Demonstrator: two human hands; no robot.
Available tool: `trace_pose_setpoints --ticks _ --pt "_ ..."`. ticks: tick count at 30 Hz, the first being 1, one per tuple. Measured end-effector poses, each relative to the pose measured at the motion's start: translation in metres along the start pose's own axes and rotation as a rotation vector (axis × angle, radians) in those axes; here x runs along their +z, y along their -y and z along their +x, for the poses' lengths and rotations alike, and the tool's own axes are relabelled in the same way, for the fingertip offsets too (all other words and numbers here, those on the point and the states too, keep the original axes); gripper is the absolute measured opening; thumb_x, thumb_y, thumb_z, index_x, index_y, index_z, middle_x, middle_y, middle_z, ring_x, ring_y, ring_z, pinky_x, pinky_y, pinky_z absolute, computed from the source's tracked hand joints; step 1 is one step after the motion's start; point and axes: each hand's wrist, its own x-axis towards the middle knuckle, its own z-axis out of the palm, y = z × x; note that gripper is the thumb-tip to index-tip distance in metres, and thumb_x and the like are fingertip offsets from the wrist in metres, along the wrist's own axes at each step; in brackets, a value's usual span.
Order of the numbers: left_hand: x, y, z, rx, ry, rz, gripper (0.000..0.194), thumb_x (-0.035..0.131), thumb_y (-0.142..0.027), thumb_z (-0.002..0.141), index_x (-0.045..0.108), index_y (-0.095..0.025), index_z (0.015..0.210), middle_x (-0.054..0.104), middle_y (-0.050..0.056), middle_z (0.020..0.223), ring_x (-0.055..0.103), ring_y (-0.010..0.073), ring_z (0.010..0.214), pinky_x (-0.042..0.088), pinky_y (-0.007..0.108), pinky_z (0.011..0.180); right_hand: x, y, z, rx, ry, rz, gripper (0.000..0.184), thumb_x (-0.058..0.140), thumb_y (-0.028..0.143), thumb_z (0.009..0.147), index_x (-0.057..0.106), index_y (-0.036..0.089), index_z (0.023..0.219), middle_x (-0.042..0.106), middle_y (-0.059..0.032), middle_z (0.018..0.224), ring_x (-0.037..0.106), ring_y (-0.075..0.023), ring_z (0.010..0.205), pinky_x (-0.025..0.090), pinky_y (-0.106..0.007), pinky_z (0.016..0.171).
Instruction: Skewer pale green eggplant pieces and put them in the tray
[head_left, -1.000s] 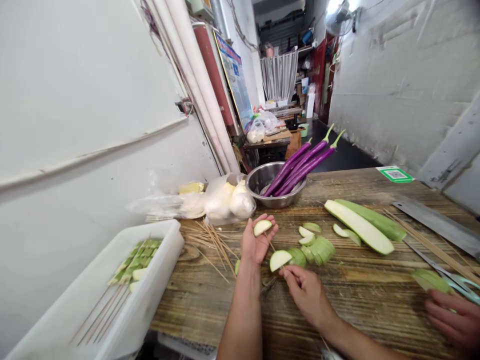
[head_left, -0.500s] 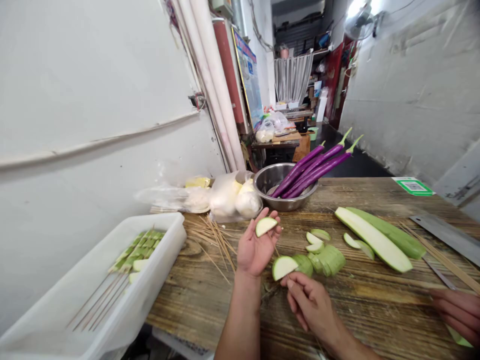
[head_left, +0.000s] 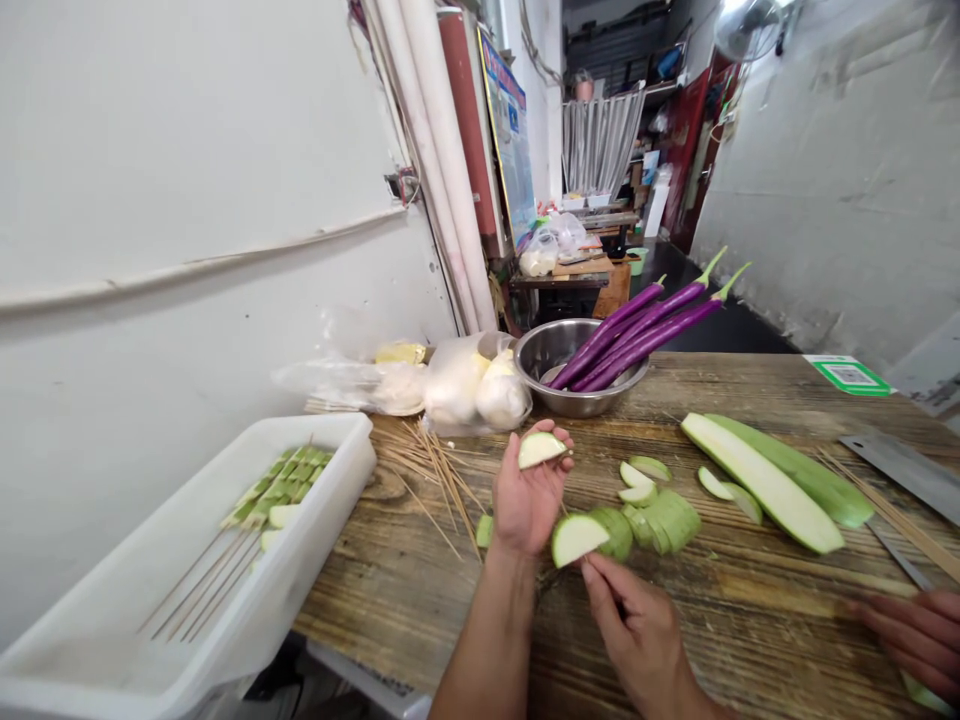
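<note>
My left hand [head_left: 529, 500] is palm up with its fingers a little curled, and a half-round zucchini slice [head_left: 541, 450] with pale flesh rests across them. Just below and to the right, my right hand [head_left: 634, 625] pinches a thin bamboo skewer [head_left: 587, 560], mostly hidden by the fingers. At its upper part sits another half-round slice [head_left: 579, 540], green skin at the rim. Behind this slice a row of cut zucchini slices [head_left: 664, 520] lies on the wooden table [head_left: 750, 620]. Loose skewers [head_left: 442, 470] lie left of my left hand.
A white tub [head_left: 330, 520] at left holds skewered green pieces [head_left: 281, 485]. Purple eggplants [head_left: 637, 335] lean in a steel bowl [head_left: 581, 402] beside plastic bags [head_left: 457, 385]. Right stand zucchini halves [head_left: 765, 485], a cleaver blade [head_left: 900, 475] and another person's hand [head_left: 919, 630].
The view has shifted slightly, so most things sit a bit further right. A small green piece now shows left of my left wrist. Both hands keep their hold.
</note>
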Motion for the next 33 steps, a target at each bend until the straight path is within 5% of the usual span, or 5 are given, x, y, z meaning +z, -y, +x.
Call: trace_pose_setpoints --ticks 8,21,33 --pt "0.007 0.005 -0.004 0.009 -0.049 0.044 0.034 0.039 -0.034 0.086 0.063 -0.012 0.096 0.063 0.011 0.091 0.059 0.0177 0.083 0.045 0.028 0.072 -0.002 0.004 0.003 -0.111 -0.048 -0.076 0.029 0.045 0.026 0.087 0.071 0.015 0.093 0.072 -0.0094 0.083 0.069 -0.0186 0.068 0.055 -0.023 0.065" --pt "0.008 0.004 -0.005 -0.013 -0.051 0.078 0.032 0.043 -0.033 0.087 0.061 -0.009 0.098 0.064 0.016 0.099 0.061 0.0217 0.09 0.048 0.032 0.076 -0.004 0.003 0.006 -0.087 -0.035 -0.083 0.029 0.045 0.025 0.088 0.07 0.012 0.093 0.072 -0.0103 0.086 0.068 -0.0176 0.072 0.053 -0.021 0.067" --pt "0.003 0.01 -0.002 0.051 -0.123 0.18 0.021 0.055 -0.028 0.081 0.06 -0.008 0.086 0.067 0.012 0.082 0.065 0.0188 0.077 0.052 0.029 0.07 -0.006 0.012 0.007 -0.031 0.055 -0.032 0.03 0.041 0.025 0.089 0.068 0.015 0.082 0.06 -0.0019 0.06 0.06 -0.0137 0.06 0.047 -0.02 0.059"
